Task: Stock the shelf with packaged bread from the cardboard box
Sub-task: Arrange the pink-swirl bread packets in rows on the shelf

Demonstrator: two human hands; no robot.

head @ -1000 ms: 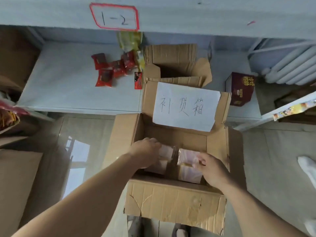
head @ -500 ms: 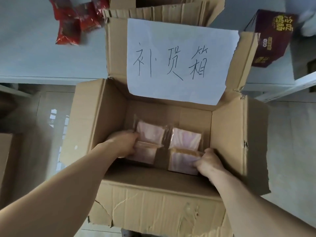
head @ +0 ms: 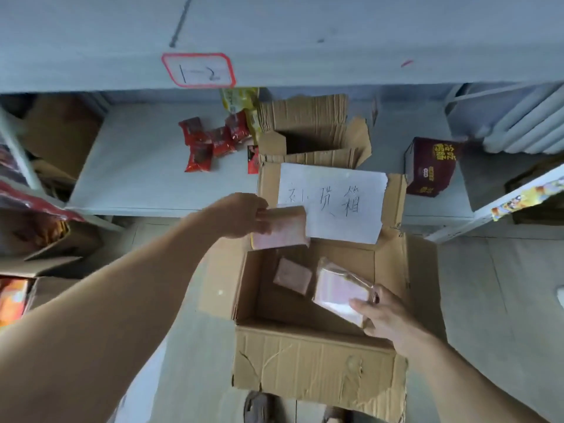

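An open cardboard box (head: 317, 364) stands on the floor, with a handwritten paper sign (head: 335, 199) on its back flap. My left hand (head: 241, 215) holds a clear-wrapped pinkish bread pack (head: 283, 228) lifted above the box's left rim, near the shelf edge. My right hand (head: 387, 315) grips a second bread pack (head: 338, 290), tilted, just above the box's right side. A third bread pack (head: 293, 275) lies on the box floor. The grey shelf (head: 131, 166) sits behind the box.
Red snack packets (head: 210, 141) and a yellow bag (head: 241, 100) lie on the shelf. A smaller open carton (head: 311, 132) and a dark red box (head: 432, 166) stand further right. Label "1-2" (head: 198, 70) marks the upper shelf. Cardboard boxes with snacks (head: 36, 239) stand at left.
Both hands have lifted a bread pack each out of the box; the left one rose highest toward the shelf. The camera has pulled back and tilted up.
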